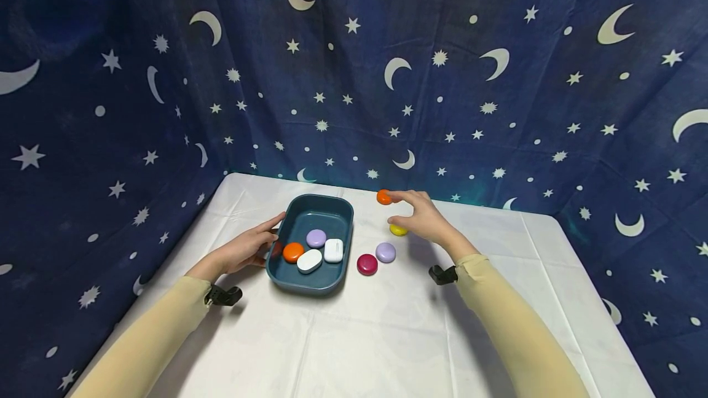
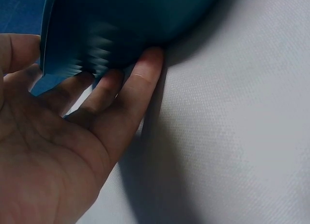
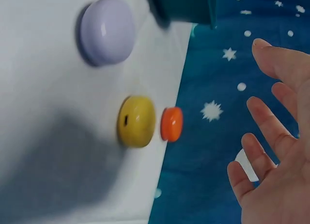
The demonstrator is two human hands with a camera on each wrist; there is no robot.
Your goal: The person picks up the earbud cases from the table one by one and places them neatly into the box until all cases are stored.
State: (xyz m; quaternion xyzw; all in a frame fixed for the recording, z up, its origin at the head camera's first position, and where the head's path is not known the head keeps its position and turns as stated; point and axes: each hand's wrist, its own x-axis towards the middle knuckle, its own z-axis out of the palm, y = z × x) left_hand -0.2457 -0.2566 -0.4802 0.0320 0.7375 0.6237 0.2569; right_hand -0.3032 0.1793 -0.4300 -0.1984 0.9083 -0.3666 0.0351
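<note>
My left hand (image 1: 246, 249) rests its fingertips against the outer left wall of a dark teal rectangular dish (image 1: 323, 289) with rounded corners. In the left wrist view its fingers (image 2: 140, 78) are fairly straight along the dish's side. Inside the dish lie an orange disc (image 1: 293, 253), a lavender disc (image 1: 316, 238), a white oval piece (image 1: 309, 261) and a white squarish piece (image 1: 334, 250). My right hand (image 1: 421, 217) hovers with spread fingers over a glossy yellow disc (image 3: 136, 121), which has a small dark slot. An orange disc (image 3: 172, 123) lies beyond it. Nothing is between the right fingers.
A lavender disc (image 1: 385, 252) and a crimson disc (image 1: 367, 265) lie side by side right of the dish. White cloth covers the table (image 1: 376, 343). Dark blue curtains (image 1: 354, 66) with moons and stars hang behind the table's far edge and along the sides.
</note>
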